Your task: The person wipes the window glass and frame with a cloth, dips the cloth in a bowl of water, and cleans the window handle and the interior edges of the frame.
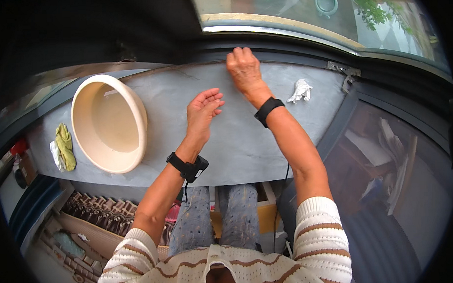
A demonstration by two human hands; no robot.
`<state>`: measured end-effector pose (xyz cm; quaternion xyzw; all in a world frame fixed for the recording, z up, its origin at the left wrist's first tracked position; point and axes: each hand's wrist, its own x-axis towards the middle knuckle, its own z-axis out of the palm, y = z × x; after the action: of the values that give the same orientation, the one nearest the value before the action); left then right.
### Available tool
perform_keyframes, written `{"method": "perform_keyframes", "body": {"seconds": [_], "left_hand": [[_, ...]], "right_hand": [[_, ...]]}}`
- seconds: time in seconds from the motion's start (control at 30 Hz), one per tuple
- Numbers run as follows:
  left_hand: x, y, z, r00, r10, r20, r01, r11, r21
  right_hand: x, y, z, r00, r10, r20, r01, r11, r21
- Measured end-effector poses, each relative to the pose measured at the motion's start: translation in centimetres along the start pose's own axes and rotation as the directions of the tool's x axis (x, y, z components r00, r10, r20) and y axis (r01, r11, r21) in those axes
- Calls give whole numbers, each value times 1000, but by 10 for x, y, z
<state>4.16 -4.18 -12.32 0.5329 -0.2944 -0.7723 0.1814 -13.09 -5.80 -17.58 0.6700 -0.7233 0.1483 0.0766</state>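
Note:
My right hand (244, 69) reaches to the dark window frame (279, 48) at the back of the grey stone-look sill (167, 151). Its fingers are curled under, so whether anything is inside them is hidden. My left hand (202, 114) hovers above the middle of the sill with its fingers loosely apart and nothing in it. To the left of it stands a cream plastic basin (141, 125), tilted in my view, with cloudy water (115, 121) in the bottom. A crumpled white tissue or rag (300, 91) lies right of my right forearm.
Yellow-green and white cloths (64, 147) lie beyond the basin at far left. An open window sash (345, 126) juts out at right, joined by a metal hinge (344, 72). Behind the frame is glass (266, 5). Below the left end sits a brown patterned sofa cover (101, 213).

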Motion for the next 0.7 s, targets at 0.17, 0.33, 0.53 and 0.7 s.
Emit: {"method": "perform_keyframes", "body": {"seconds": [0.17,0.33,0.53,0.7], "left_hand": [[2,-1,-12,999,6,33,-8,999,47],[1,-12,-11,1000,2,21,-1,1000,-4],[-3,-12,-3,999,-15,49,14,1000,11],[0,-13,-6,998,-15,59,15,1000,-2]], "right_hand": [[-11,26,-8,805,592,41,-432,538,724],[-19,42,-24,560,771,302,-594,120,796],[-17,27,-11,797,567,-207,-465,796,388],[-2,-13,2,906,409,-109,-389,906,166]]}}
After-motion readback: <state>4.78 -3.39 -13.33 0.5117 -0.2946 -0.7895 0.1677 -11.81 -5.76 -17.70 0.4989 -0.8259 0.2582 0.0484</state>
